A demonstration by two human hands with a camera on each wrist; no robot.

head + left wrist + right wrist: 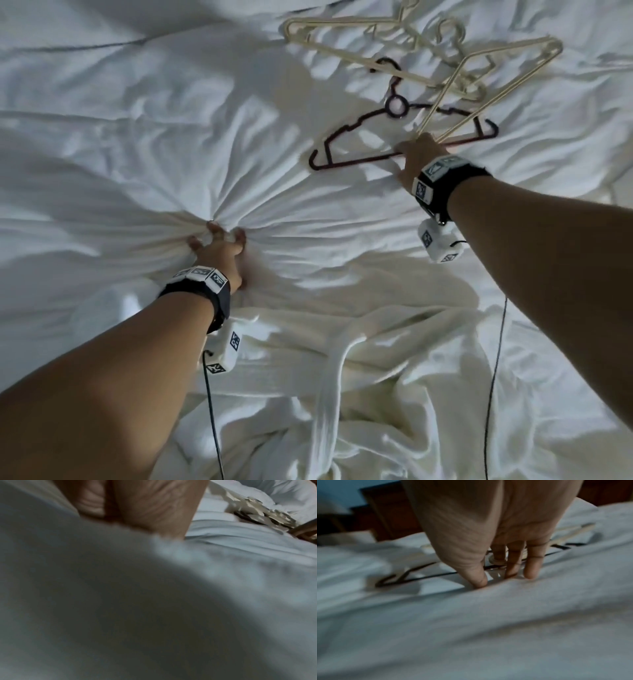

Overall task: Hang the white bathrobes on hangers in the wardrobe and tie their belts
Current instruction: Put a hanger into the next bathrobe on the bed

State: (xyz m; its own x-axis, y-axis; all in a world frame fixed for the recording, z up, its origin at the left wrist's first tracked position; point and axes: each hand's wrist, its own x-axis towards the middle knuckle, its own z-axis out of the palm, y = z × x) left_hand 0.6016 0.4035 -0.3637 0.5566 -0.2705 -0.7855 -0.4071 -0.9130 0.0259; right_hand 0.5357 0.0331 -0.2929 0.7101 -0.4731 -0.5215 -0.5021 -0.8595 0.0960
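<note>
Item: hanger pick-up from the bed.

Right hand (419,156): reached onto the white bed sheet (137,137) at the bottom bar of the dark hanger (397,137). Its fingers (530,566) lay straight and pointed down, tips on the sheet beside the bar; nothing was gripped yet. One corner of a cream hanger (479,85) crossed the dark one just at this hand; a second cream hanger (352,44) lay beyond.

Left hand (219,250): spread and pressed into the sheet, which puckered round the fingertips. Released, or pinching cloth? It could not be told.

White bathrobe (376,377): crumpled on the near side of the bed, its belt (329,394) trailing across it, not on any hanger.

Handling note, as judgement: the fingers should curl under one bar only and lift it clear of the overlapping cream frame, or the hangers will likely snag and come up together. The thin bar sat sunk in soft cloth, so sliding the fingertips beneath it should serve better than pinching from above.
</note>
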